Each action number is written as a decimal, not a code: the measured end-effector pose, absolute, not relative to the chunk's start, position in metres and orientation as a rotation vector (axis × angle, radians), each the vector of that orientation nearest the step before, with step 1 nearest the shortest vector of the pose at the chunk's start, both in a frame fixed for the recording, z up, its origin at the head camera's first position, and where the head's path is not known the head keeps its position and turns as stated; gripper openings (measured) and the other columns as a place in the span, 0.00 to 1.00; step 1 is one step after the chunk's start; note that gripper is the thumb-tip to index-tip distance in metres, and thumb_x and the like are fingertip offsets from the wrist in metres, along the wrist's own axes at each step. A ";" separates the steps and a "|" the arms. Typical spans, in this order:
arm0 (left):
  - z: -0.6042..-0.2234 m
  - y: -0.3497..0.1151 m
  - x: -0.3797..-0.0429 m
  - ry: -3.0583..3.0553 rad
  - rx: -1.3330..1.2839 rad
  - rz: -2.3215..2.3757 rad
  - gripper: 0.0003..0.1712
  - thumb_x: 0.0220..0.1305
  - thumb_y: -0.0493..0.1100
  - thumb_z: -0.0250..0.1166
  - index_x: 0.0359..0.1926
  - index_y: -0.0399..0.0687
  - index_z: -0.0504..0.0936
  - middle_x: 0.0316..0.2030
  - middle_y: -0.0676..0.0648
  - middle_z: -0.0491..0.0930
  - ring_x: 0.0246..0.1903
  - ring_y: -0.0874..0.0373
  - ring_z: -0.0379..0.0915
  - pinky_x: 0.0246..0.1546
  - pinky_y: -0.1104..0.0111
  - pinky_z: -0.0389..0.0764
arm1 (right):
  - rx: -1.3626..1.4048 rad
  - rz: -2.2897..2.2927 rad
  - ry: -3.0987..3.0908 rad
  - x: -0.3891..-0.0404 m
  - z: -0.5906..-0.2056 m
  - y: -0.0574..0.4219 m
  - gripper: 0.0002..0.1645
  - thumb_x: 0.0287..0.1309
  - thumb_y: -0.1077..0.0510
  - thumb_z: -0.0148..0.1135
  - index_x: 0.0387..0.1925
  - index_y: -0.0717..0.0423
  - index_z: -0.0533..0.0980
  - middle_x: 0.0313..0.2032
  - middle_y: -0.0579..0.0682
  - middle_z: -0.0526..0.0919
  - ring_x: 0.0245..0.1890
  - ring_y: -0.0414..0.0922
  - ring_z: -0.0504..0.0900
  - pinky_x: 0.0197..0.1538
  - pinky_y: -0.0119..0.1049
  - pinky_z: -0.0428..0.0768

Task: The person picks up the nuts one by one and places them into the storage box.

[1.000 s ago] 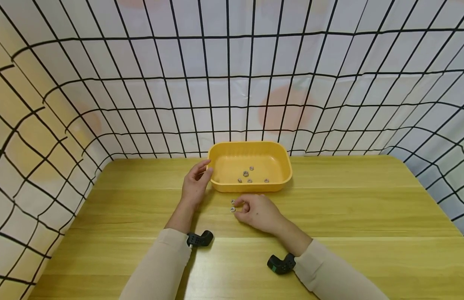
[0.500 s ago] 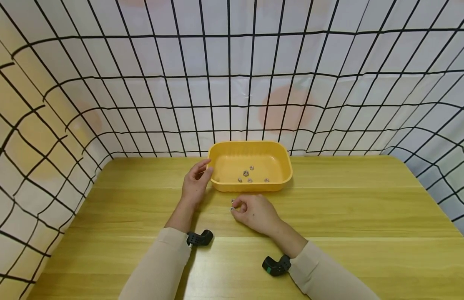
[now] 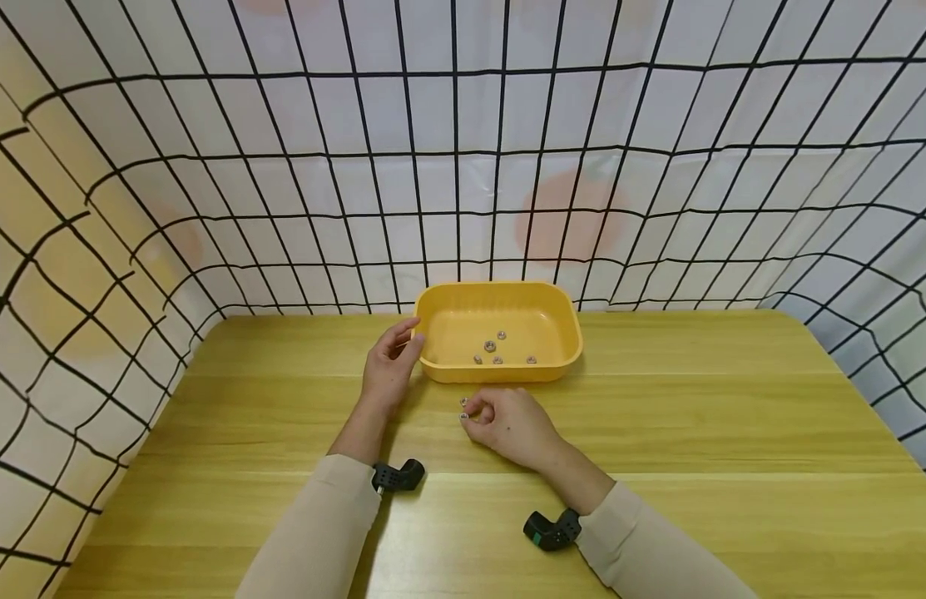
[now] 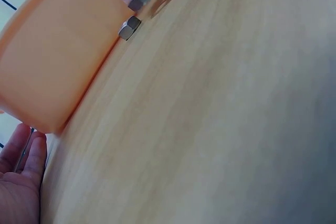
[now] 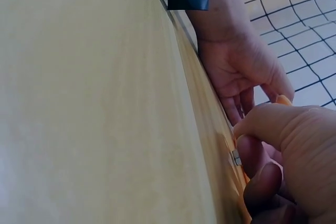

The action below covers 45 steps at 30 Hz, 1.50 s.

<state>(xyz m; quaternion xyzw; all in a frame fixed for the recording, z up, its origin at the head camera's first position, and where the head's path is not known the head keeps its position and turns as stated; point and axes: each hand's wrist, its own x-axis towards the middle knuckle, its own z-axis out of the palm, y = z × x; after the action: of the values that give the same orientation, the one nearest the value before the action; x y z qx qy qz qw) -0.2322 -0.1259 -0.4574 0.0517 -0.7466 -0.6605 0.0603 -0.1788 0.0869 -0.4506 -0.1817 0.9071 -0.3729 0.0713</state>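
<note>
My right hand (image 3: 511, 426) is low over the table, its thumb and index finger curled round a small metal nut (image 3: 463, 416) at their tips. A second nut (image 3: 464, 402) lies just beyond, between those fingertips and the yellow tray (image 3: 500, 375). In the left wrist view, one nut (image 4: 136, 2) touches the fingertips and the other nut (image 4: 129, 27) rests by the tray wall. My left hand (image 3: 388, 370) stays at the tray's left end, with loosely bent fingers touching its side. Several nuts (image 3: 490, 346) lie inside the tray.
The wooden table (image 3: 695, 433) carries the tray near its back edge. A black wire grid (image 3: 500, 154) rises behind and along both sides. Black wrist cameras (image 3: 552, 530) sit on both forearms.
My right hand has shifted slightly left, and its thumb and index finger have closed in around the nearer nut. My left hand and the tray stay where they were.
</note>
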 end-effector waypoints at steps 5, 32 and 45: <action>-0.459 -0.127 -0.233 -2.263 0.156 -2.002 0.22 0.73 0.50 0.63 0.65 0.58 0.80 0.65 0.42 0.74 0.65 0.48 0.70 0.65 0.54 0.73 | -0.532 -1.185 2.684 -0.179 -0.448 0.087 0.03 0.61 0.50 0.71 0.35 0.43 0.85 0.20 0.38 0.79 0.19 0.37 0.75 0.27 0.30 0.72; -0.459 -0.127 -0.231 -2.263 0.174 -2.002 0.21 0.73 0.50 0.63 0.65 0.58 0.80 0.65 0.42 0.75 0.65 0.48 0.71 0.66 0.53 0.73 | -0.459 -1.260 2.766 -0.179 -0.407 0.105 0.04 0.61 0.52 0.72 0.36 0.46 0.84 0.20 0.39 0.79 0.21 0.40 0.72 0.36 0.38 0.77; -0.459 -0.127 -0.233 -2.267 0.138 -1.994 0.22 0.73 0.51 0.63 0.65 0.57 0.79 0.65 0.42 0.75 0.66 0.47 0.71 0.67 0.53 0.73 | -0.404 -1.215 2.875 -0.196 -0.389 0.127 0.07 0.63 0.50 0.70 0.38 0.47 0.83 0.22 0.43 0.80 0.17 0.41 0.70 0.21 0.31 0.67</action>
<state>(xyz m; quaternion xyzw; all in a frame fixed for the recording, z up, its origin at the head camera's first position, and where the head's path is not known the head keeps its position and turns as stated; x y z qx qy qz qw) -0.2326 -0.1267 -0.4594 0.0457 -0.7488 -0.6585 0.0595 -0.1957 0.1266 -0.3891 -0.1284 0.9135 -0.3860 -0.0027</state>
